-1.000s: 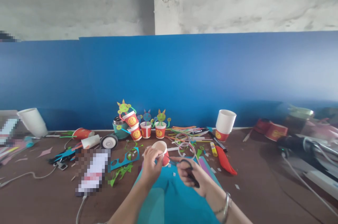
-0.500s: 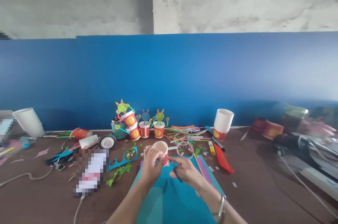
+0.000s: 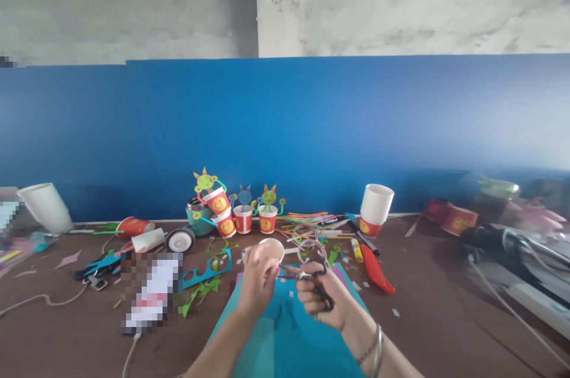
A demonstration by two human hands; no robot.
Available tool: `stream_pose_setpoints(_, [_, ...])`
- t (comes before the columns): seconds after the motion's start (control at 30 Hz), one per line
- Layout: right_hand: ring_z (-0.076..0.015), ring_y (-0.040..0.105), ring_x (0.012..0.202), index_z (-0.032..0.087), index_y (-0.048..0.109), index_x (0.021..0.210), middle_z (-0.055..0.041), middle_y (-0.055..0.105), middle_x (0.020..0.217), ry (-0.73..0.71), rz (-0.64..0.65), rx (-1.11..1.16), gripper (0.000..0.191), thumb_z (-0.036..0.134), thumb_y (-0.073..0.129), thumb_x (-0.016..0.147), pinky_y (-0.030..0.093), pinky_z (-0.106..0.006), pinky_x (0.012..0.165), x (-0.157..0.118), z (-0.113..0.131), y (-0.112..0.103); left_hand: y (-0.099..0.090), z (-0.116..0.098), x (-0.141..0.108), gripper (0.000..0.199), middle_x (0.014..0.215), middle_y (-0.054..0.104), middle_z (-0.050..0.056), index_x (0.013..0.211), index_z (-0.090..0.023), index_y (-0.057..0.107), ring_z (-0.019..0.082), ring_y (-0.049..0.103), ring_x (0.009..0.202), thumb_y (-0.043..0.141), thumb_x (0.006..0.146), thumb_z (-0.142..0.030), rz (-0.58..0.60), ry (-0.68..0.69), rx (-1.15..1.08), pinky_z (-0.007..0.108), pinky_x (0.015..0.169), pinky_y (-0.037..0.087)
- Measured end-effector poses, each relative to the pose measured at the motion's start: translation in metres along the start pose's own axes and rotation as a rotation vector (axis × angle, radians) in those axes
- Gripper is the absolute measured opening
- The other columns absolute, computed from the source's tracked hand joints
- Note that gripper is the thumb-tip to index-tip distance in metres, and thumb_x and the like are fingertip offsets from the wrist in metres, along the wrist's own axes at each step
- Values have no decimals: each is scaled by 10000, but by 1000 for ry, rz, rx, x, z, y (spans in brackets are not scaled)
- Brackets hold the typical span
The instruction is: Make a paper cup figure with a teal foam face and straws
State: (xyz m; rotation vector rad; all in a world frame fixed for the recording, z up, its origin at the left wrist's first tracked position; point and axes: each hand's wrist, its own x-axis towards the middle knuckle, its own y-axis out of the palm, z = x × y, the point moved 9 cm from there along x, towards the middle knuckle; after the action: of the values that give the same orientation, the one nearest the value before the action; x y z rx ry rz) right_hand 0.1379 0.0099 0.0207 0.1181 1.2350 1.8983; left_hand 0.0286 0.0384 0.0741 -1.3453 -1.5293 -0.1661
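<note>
My left hand [image 3: 258, 276] is closed around a red-and-white paper cup [image 3: 272, 247], tilted so its open mouth shows. In my right hand [image 3: 327, 301] is a pair of scissors [image 3: 321, 290] with black handles. Their blades point left and reach to the side of the cup near my left fingers; whether they touch it I cannot tell. Beneath both hands lies a sheet of blue paper [image 3: 294, 330] with small white scraps on it. Behind the cup stand decorated paper cups [image 3: 268, 222] with paper animal heads on top.
A phone [image 3: 154, 295] with a cable lies to the left, beside green paper scraps [image 3: 202, 294]. On the right are a glue stick [image 3: 357, 250], a red balloon-like piece [image 3: 376, 269] and a stack of white cups [image 3: 376, 203]. A blue partition [image 3: 312, 129] closes off the back.
My right hand has turned, bringing the scissors' blades up to the cup. The cup is tilted more in my left hand. White scraps now show on the blue paper.
</note>
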Motion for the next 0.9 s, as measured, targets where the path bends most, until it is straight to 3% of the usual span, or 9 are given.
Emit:
stream_pose_setpoints(0.03, [-19,138,358,160,460,575,94,269,467,-3,17,16,168,254,548,684,75,-140,316,-1,1,1,-2,4,-1,204,1282,498,113,1026,-234,628,297,431,1204,491,882,-282,-37,-31,-22,467,973,362])
stream_pose_setpoints(0.1, [-20,151,359,151,522,648,93,279,473,-45,49,30,111,248,549,693,78,-133,319,-3,5,6,-2,16,-5,450,1400,377,148,1280,-210,457,313,349,1289,545,858,-337,-86,-134,-115,478,1007,344])
stream_pose_setpoints(0.2, [-22,164,366,148,591,841,95,304,486,-115,89,19,163,234,570,704,79,-127,326,-8,11,12,10,37,-10,756,1327,470,175,1417,-165,208,299,458,1218,602,815,-395,-32,-324,-341,454,979,389])
stream_pose_setpoints(0.4, [-25,167,383,129,609,975,92,312,502,-110,160,-84,284,232,572,713,89,-133,339,-11,10,15,22,51,-10,521,1120,609,114,1176,-149,511,275,569,1055,680,718,-331,32,-475,-638,375,914,435])
stream_pose_setpoints(0.57, [-35,197,400,135,609,1037,84,341,508,-154,112,-253,357,212,586,690,92,-154,358,-14,14,10,16,50,-7,496,1016,617,93,1087,-144,526,254,596,950,710,642,-259,-15,-492,-580,368,841,461])
stream_pose_setpoints(0.7, [-37,188,416,137,601,1087,89,339,521,-175,-18,-411,425,224,597,670,77,-168,375,-18,19,2,2,37,-2,495,1022,610,82,1106,-164,524,250,584,969,686,642,-231,-65,-398,-441,370,860,448])
stream_pose_setpoints(0.8, [-45,215,426,149,590,1143,90,353,519,-217,-144,-685,487,241,588,664,120,-171,389,-19,25,-2,-2,30,0,469,1051,605,91,1114,-171,536,264,572,993,649,661,-215,-41,-331,-319,390,879,435])
stream_pose_setpoints(0.9, [-77,353,458,191,565,1221,74,430,529,-344,-263,-1203,607,190,584,614,256,-192,438,-23,33,6,0,36,-2,473,1061,612,96,1122,-175,539,281,577,992,658,672,-257,-16,-371,-256,401,862,446])
